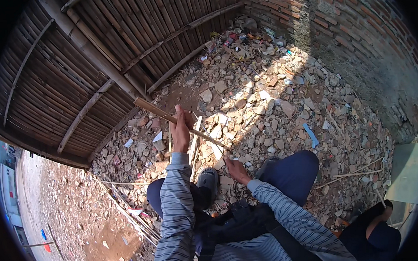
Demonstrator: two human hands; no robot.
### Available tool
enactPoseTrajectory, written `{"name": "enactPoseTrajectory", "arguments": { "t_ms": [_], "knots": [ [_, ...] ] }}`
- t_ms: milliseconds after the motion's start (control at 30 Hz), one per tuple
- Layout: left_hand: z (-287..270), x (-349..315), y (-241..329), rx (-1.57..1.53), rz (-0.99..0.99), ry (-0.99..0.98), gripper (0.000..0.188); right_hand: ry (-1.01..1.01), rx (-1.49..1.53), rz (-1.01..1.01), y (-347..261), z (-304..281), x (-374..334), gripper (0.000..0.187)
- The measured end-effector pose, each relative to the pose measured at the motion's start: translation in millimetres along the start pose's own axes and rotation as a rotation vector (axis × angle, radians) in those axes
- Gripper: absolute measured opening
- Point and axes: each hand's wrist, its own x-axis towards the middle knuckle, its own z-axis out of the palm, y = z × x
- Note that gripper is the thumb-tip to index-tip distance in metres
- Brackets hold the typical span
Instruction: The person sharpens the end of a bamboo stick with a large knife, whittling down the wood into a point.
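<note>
A long, thin bamboo strip (154,109) slants across in front of me, its broader end at the upper left and its narrow end towards my right hand. Partway along it, my left hand (182,129) is closed around the strip with the thumb on top. My right hand (237,169) pinches at the strip's narrow tip, where the fingertips are small and partly hidden. Below my hands, pale bamboo pieces (195,147) lie on the rubble between my feet.
Broken stones and litter (265,123) cover the ground. A bamboo wall (91,56) rises at the left, a brick wall (350,33) at the right. More sticks (130,215) lie at the lower left. Another person (375,230) sits at the lower right, near a pale panel (409,172).
</note>
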Motion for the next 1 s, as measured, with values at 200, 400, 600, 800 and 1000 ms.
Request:
{"name": "enactPoseTrajectory", "arguments": {
  "t_ms": [200,400,600,800,1000],
  "knots": [
    [18,4,-12,0.032,-0.032,-0.051,0.061,0.031,-0.081,0.128,77,-5,36,0.078],
    [5,0,-3,0.034,-0.004,-0.022,0.059,0.009,0.071,0.159,20,0,11,0.08],
    [24,6,-4,-0.007,-0.011,0.0,0.058,0.056,-0.069,0.207,91,-14,28,0.072],
    [11,3,-5,0.039,0.007,-0.035,0.059,-0.04,0.143,0.337,73,-10,20,0.067],
    [14,3,-4,0.09,0.024,0.059,0.059,-0.251,0.667,0.292,19,-10,6,0.059]
  ]
}}
